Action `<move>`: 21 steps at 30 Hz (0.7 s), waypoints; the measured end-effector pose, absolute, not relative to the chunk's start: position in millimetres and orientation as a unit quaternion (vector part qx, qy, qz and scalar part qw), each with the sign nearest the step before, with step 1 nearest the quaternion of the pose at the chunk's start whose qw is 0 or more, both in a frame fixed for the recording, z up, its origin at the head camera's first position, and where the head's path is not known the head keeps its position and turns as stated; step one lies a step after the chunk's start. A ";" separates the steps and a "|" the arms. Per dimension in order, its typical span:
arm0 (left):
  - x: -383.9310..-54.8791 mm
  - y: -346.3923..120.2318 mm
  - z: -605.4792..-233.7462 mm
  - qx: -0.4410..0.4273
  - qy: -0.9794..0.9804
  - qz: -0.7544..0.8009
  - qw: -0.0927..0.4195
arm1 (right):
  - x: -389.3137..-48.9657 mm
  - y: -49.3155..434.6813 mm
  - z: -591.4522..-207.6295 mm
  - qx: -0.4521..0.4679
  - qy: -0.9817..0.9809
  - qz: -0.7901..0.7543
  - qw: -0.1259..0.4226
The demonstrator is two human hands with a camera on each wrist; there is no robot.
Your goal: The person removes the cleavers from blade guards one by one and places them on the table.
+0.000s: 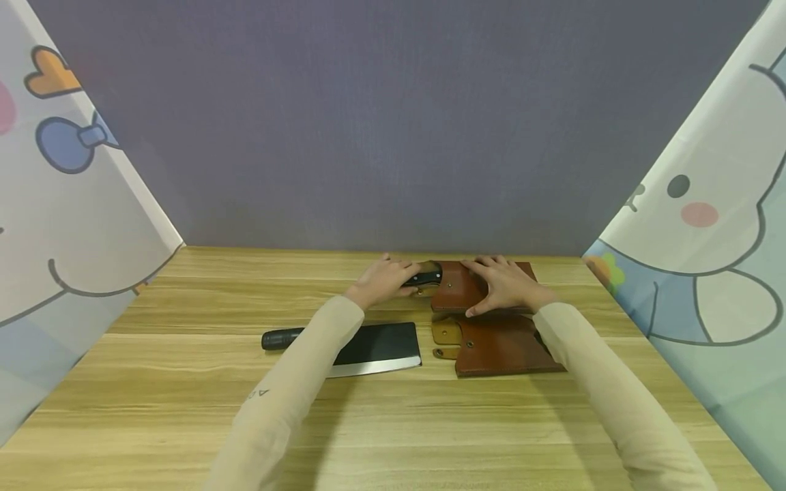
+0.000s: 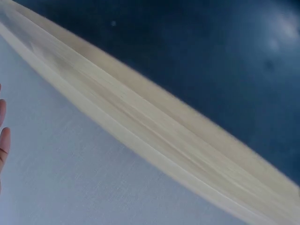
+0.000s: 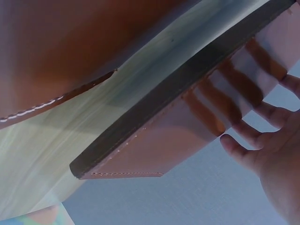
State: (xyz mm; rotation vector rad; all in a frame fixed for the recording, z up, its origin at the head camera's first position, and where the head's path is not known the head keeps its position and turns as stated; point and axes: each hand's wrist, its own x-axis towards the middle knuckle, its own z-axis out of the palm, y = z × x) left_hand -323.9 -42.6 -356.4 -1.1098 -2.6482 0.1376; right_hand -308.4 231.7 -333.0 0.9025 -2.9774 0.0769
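Note:
At the back, a cleaver with a riveted black handle (image 1: 431, 273) sits in a brown leather sheath (image 1: 451, 286). My left hand (image 1: 382, 281) holds the handle's left end, thumb on the near side. Over the sheath, my right hand (image 1: 506, 285) is spread, fingers toward its far edge and thumb by its near edge. In the right wrist view, that hand's fingertips (image 3: 229, 143) meet the sheath's side. Under my left forearm lies a bare cleaver with a dark blade (image 1: 383, 344) and black handle (image 1: 279, 339). The left wrist view catches only fingertips (image 2: 3, 140) at its edge.
A second brown leather sheath (image 1: 503, 351), with tan snap straps (image 1: 447, 334), lies nearer on the wooden table (image 1: 393, 429), partly under my right wrist. A grey panel (image 1: 381, 136) rises behind the table, and cartoon-print cloth (image 1: 694, 273) lines both sides.

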 end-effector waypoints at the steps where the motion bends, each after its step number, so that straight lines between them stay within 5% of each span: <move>1: -323.7 -43.0 -356.0 -0.384 -0.912 0.046 0.135 | -308.1 231.6 -332.7 0.289 -0.957 0.026 0.014; 21: -320.8 -52.3 -351.5 -0.392 -0.906 0.034 0.154 | -304.1 230.0 -331.4 0.296 -0.955 0.027 0.011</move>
